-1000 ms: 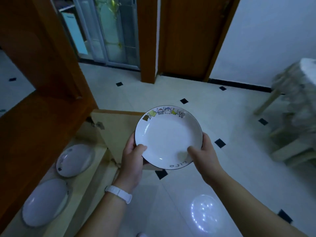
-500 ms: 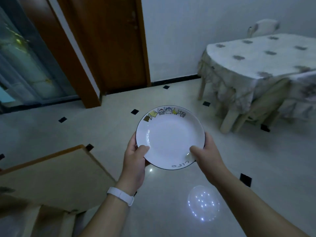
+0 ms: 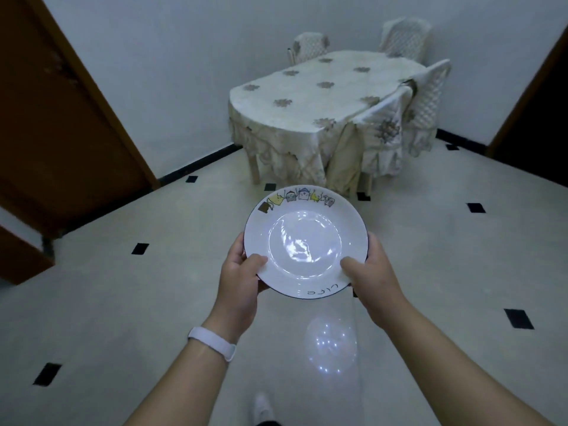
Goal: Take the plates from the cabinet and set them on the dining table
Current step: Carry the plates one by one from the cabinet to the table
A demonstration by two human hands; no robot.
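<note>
A white plate [image 3: 304,241] with a dark rim and small cartoon figures along its far edge is held level in front of me over the floor. My left hand [image 3: 238,281] grips its left rim, thumb on top. My right hand [image 3: 373,273] grips the right rim the same way. The dining table [image 3: 310,96], covered with a cream flowered cloth, stands ahead against the far wall, some way beyond the plate. The cabinet is out of view.
Cloth-covered chairs [image 3: 385,139] stand at the table's right side and two more [image 3: 309,46] behind it. A brown wooden door [image 3: 58,124] is at the left and a dark doorway [image 3: 534,118] at the right. The tiled floor [image 3: 138,287] lies between me and the table.
My view has swung right from the cabinet and its other plates to face the dining table. Both hands keep the same hold on the plate.
</note>
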